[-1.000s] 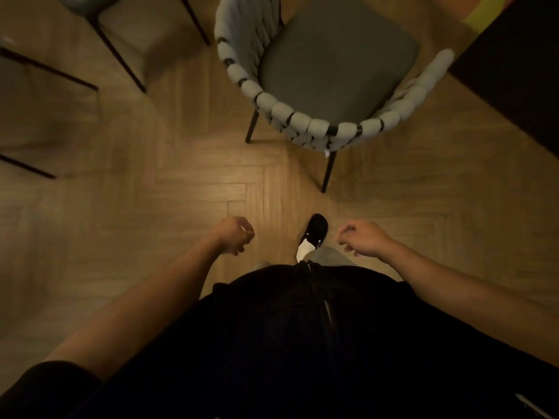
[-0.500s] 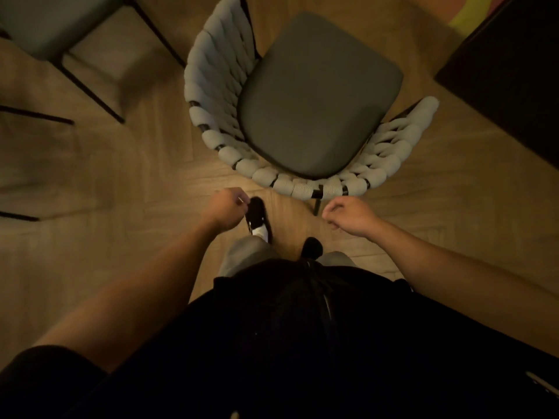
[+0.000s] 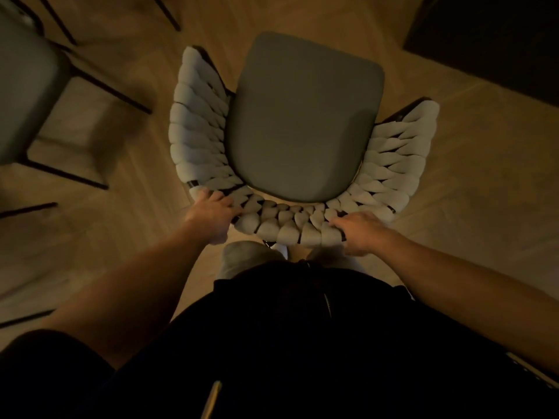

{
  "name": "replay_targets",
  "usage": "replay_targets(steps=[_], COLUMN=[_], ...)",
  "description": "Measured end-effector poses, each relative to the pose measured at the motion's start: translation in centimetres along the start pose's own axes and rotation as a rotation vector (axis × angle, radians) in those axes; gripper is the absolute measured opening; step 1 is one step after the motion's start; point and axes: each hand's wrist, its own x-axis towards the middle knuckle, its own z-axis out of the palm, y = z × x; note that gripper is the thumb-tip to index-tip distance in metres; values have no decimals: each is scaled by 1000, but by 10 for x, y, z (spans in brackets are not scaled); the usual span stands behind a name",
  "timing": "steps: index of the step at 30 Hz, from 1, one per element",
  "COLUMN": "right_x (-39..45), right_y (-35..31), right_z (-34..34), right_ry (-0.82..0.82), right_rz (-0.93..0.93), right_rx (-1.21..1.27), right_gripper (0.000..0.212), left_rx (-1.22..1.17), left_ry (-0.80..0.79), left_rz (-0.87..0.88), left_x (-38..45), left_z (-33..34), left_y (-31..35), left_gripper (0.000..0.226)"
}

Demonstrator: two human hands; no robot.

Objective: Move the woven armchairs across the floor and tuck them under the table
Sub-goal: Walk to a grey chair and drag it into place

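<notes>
The armchair [image 3: 302, 122] is standing on the wood floor [image 3: 472, 207] directly before the person, its seat facing away. The left hand [image 3: 211, 217] is gripping the woven backrest's left end, fingers curled over the rim; the right hand [image 3: 361, 231] is gripping its right end. Another chair [image 3: 24, 95] is standing at left.

A wooden floor [image 3: 453, 207] laid in a herringbone pattern fills the view under dim, warm light. At the upper right lies a dark rug or mat [image 3: 496, 40], its edge running at a slant across the boards. The person wears a dark top [image 3: 302, 343] and grey trousers [image 3: 245, 255], seen from above at the bottom of the view. A pale, narrow object [image 3: 211, 397] shows at the lower edge; what it is cannot be told.
</notes>
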Motion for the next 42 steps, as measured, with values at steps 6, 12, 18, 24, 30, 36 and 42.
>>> replay_targets(steps=[6, 12, 18, 24, 30, 36, 42], right_x=[11, 22, 24, 19, 18, 20, 35], right_y=[-4, -4, -7, 6, 45, 91, 122], right_z=[6, 9, 9, 5, -8, -30, -67], right_ry=[-31, -48, -53, -35, -50, -43, -39], right_rz=[48, 76, 89, 85, 53, -19, -130], right_rx=[-126, -123, -129, -155, -276, -478, -713], right_gripper=[73, 74, 76, 67, 70, 65, 60], left_rx=[113, 172, 193, 154, -27, -175, -329], left_ry=[-68, -106, -120, -96, -56, -35, -30], left_rz=[129, 179, 163, 125, 52, -98, -224], left_x=[30, 54, 59, 55, 44, 32, 30], left_z=[0, -1, 2, 5, 13, 19, 20], left_y=[-32, -55, -53, -37, 6, 73, 131], left_gripper=[72, 68, 67, 63, 49, 38, 42])
